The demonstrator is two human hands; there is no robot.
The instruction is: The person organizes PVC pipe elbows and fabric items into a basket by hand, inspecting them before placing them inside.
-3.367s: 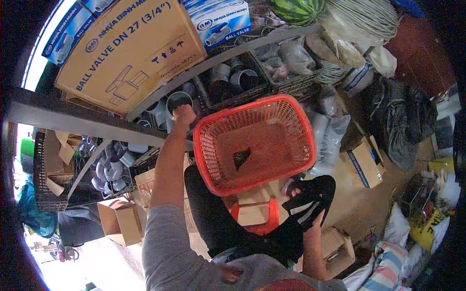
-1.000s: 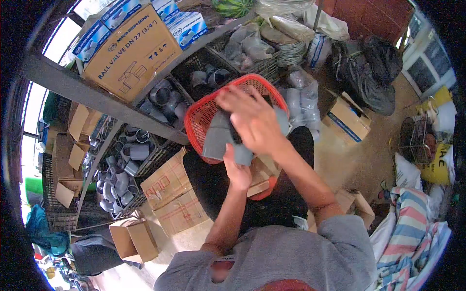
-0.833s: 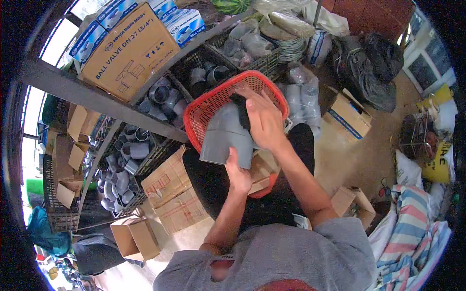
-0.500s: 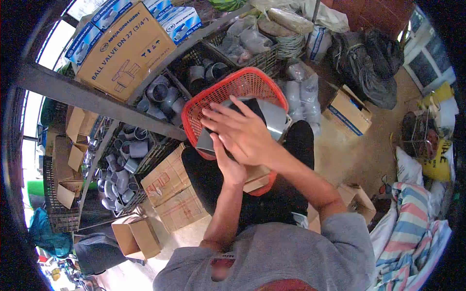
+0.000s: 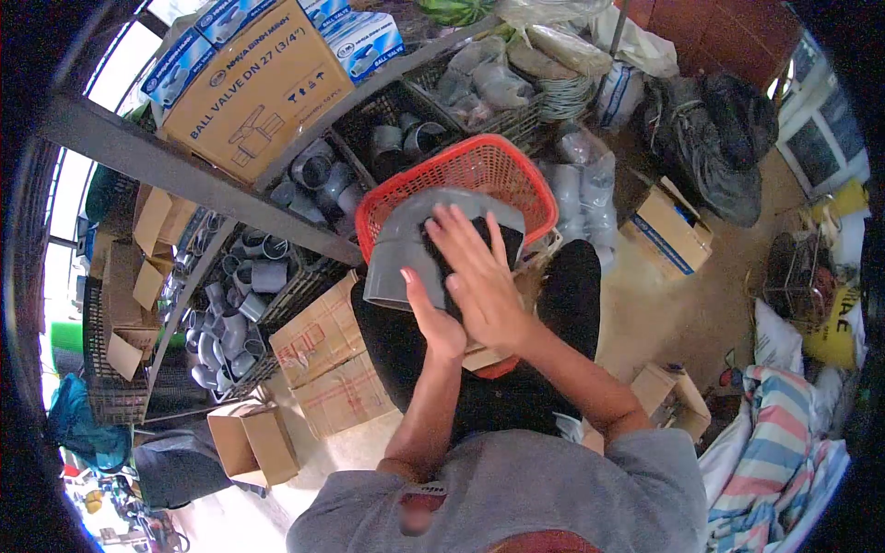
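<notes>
The smooth grey elbow fitting (image 5: pixel 396 251) curves broadly; the left hand (image 5: pixel 438 329) thumbs it (grip unclear), the right hand (image 5: pixel 481 288) splayed over black cloth (image 5: pixel 512 245).

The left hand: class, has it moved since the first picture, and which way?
Yes: the left hand has moved away from the black crate, toward the grey shirt.

Right hand (image 5: pixel 489 300) flat, fingers (image 5: pixel 458 241) extended, left hand (image 5: pixel 437 330) just beside, thumb (image 5: pixel 418 295) raised, forearms (image 5: pixel 428 405) bare

Moderately lit, blown out white at ten o'clock and on the floor (image 5: pixel 247 518) at seven, bowed and black-edged.
</notes>
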